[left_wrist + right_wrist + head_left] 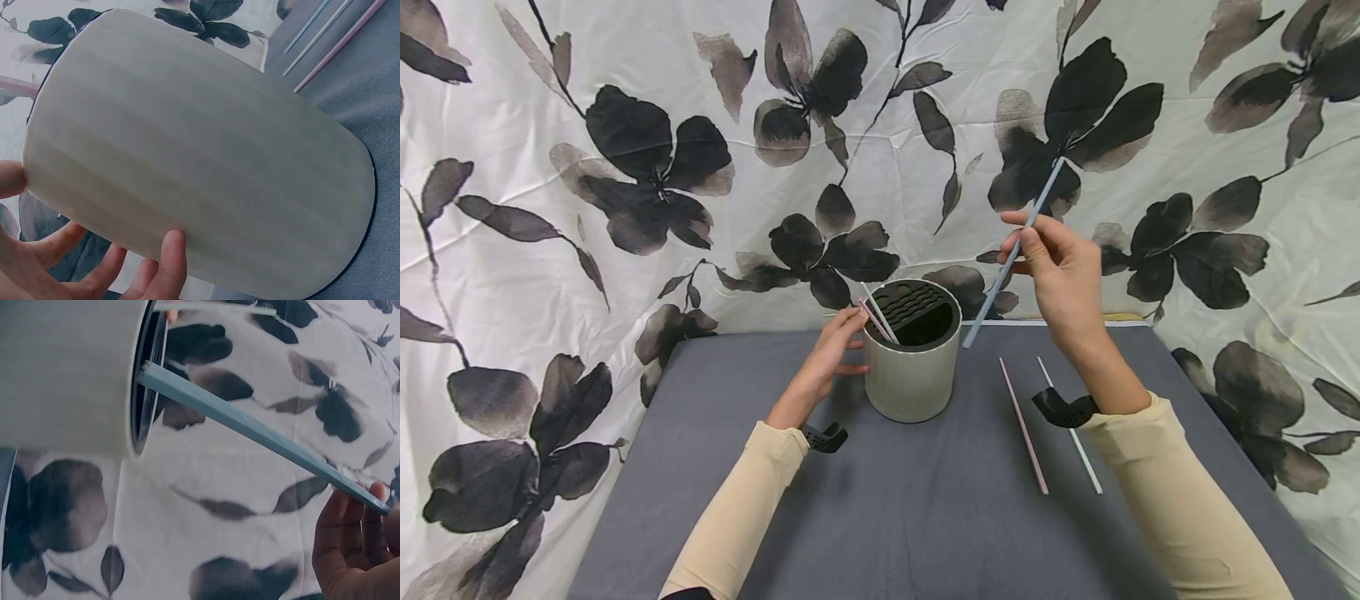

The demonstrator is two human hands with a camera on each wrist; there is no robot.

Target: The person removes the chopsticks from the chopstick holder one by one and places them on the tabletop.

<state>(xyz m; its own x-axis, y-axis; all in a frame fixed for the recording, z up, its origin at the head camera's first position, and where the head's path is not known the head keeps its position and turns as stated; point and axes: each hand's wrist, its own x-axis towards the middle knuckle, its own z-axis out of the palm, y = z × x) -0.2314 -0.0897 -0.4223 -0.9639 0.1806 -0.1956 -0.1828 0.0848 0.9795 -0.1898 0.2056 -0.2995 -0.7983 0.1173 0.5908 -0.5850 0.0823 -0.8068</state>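
Observation:
A round, pale ribbed utensil holder [910, 383] with a black slotted insert [928, 325] stands upright at the table's back. My left hand [835, 346] rests against its left side, fingertips on the wall and one finger at the rim. A pink chopstick [871, 317] and a white chopstick [880, 312] lean inside the opening beside that finger. Up and to the right, my right hand [1063, 267] pinches a light blue chopstick [1013, 254] by its upper part, tilted. Its lower end [153, 374] hangs close to the holder's right side.
On the grey-covered table [917, 517], a pink chopstick [1024, 429] and a white chopstick [1086, 462] lie side by side, right of the holder and near my right forearm. A floral curtain [715, 167] hangs behind the table.

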